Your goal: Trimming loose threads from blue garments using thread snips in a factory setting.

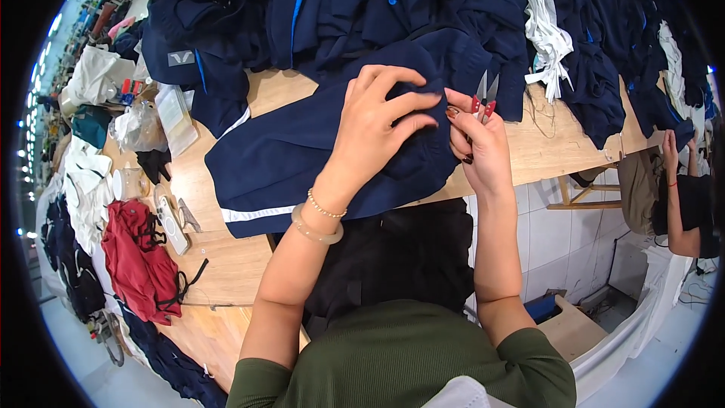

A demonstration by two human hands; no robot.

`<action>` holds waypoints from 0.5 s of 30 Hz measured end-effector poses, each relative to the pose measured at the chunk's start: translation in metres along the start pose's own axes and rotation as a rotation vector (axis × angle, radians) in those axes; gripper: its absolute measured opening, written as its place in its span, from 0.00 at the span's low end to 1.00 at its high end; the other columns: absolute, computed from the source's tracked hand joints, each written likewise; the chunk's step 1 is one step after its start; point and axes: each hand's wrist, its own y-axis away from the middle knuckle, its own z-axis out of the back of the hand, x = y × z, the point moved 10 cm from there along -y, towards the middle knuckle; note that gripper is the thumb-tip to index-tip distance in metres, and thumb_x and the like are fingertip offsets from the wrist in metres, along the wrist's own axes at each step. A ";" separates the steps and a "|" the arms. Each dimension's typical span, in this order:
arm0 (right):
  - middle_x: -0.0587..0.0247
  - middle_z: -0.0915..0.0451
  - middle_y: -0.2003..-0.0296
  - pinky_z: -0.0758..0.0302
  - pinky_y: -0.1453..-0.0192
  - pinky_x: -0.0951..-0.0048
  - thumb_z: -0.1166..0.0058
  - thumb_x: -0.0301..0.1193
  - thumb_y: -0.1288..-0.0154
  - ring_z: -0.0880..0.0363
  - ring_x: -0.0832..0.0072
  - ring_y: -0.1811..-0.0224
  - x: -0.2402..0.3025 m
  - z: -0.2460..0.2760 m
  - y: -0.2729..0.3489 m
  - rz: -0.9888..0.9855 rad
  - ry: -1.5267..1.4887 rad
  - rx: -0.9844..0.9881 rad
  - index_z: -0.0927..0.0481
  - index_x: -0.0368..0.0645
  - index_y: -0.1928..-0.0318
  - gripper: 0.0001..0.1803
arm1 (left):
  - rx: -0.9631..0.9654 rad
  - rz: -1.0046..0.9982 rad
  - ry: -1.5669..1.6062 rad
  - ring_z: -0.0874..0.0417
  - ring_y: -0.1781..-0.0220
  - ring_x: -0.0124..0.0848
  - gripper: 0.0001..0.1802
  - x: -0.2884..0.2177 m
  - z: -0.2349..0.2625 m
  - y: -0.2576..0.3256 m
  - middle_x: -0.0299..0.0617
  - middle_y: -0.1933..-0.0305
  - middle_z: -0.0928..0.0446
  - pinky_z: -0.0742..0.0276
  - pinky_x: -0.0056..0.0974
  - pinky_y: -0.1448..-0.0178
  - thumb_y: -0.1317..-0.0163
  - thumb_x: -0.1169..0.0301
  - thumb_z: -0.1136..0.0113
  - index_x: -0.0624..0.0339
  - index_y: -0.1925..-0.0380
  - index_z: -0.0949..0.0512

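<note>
Big heap of navy fabric garments [347, 7], pale wooden tabletop [570, 146] underneath.
One navy garment with a white edge strip [257, 214] lies on it, under both hands. Left hand [375, 117] curves over it, fingers loosely parted; right hand [483, 143] grips small red-handled metal snips [489, 110], blades up. Looks like close-up trimming; next move calls for keeping points off cloth.

A wooden surface [219, 278] carries a navy garment [276, 147] at its near edge and a heap of navy clothes [347, 11] beyond it. On the left lie a red bag [138, 264] and, just beside it, a white phone [172, 225]; loose threads [539, 113] lie rightward.
</note>
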 end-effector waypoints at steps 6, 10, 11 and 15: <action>0.77 0.34 0.84 0.52 0.82 0.85 0.52 0.23 0.35 0.46 0.91 0.87 0.000 0.005 -0.001 0.003 0.034 -0.026 0.22 0.31 0.48 0.16 | -0.412 0.563 0.333 0.22 0.71 0.24 0.04 0.086 0.034 0.022 0.38 0.74 0.21 0.27 0.29 0.63 0.37 0.79 0.43 0.65 0.65 0.19; 0.77 0.35 0.85 0.52 0.83 0.84 0.51 0.24 0.35 0.46 0.91 0.88 0.001 0.006 0.000 -0.010 0.060 -0.040 0.22 0.32 0.48 0.16 | -0.333 0.482 0.226 0.21 0.58 0.33 0.10 0.070 0.039 0.012 0.43 0.58 0.21 0.26 0.35 0.52 0.42 0.76 0.38 0.63 0.59 0.19; 0.77 0.35 0.85 0.52 0.83 0.84 0.51 0.24 0.35 0.46 0.91 0.88 0.002 0.004 0.000 -0.013 0.060 -0.035 0.22 0.32 0.48 0.16 | -0.217 0.254 0.106 0.22 0.53 0.37 0.14 0.035 0.034 0.000 0.44 0.52 0.22 0.27 0.38 0.47 0.46 0.74 0.34 0.62 0.58 0.19; 0.77 0.36 0.86 0.52 0.84 0.84 0.52 0.24 0.35 0.47 0.90 0.89 -0.006 -0.001 0.000 -0.097 -0.033 -0.023 0.23 0.31 0.48 0.16 | -0.001 0.021 0.043 0.24 0.51 0.38 0.11 0.004 -0.003 0.003 0.40 0.54 0.21 0.28 0.38 0.47 0.54 0.74 0.31 0.61 0.67 0.17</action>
